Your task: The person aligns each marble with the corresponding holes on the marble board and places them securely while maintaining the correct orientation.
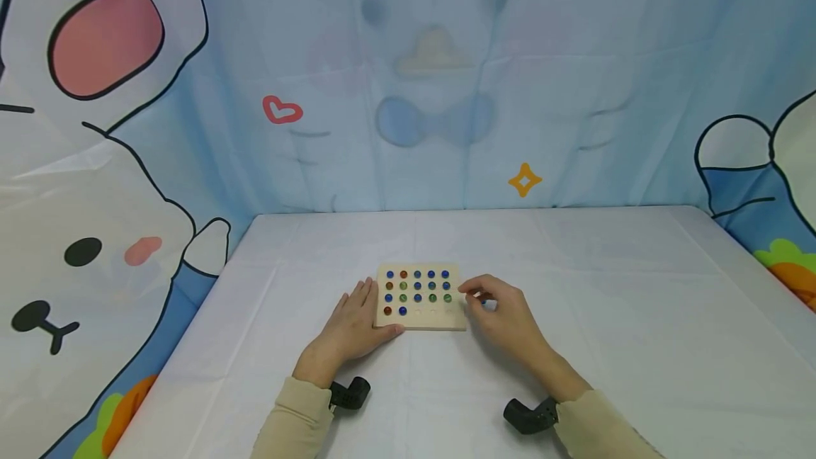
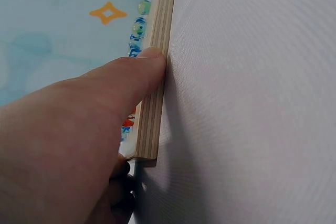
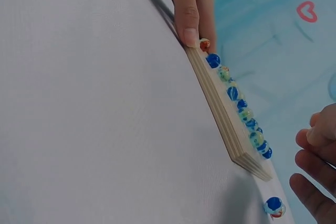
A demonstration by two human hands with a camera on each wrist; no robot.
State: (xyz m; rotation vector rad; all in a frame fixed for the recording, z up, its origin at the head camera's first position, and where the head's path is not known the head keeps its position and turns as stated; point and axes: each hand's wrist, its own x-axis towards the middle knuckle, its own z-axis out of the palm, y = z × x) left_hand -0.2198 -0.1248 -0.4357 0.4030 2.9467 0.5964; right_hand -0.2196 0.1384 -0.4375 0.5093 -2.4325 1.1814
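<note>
A pale wooden board (image 1: 440,320) lies on the table, with rows of coloured glass marbles (image 1: 417,286) in its hollows. In the nearest row, two marbles sit at the left and bare hollows follow to the right. My left hand (image 1: 353,323) rests against the board's left side. Its thumb (image 2: 149,69) presses on the near edge, and the other fingers stretch along the left side. Beside the board's right edge hovers my right hand (image 1: 503,310), fingers loosely bent with nothing showing between them. A blue, white and red marble (image 3: 274,206) lies close under those fingers, off the board.
A white cloth covers the table (image 1: 637,317). Behind it hangs a light blue curtain (image 1: 574,91) with cartoon prints. Black curved devices (image 1: 349,394) are strapped at both wrists, next to beige sleeves (image 1: 293,420).
</note>
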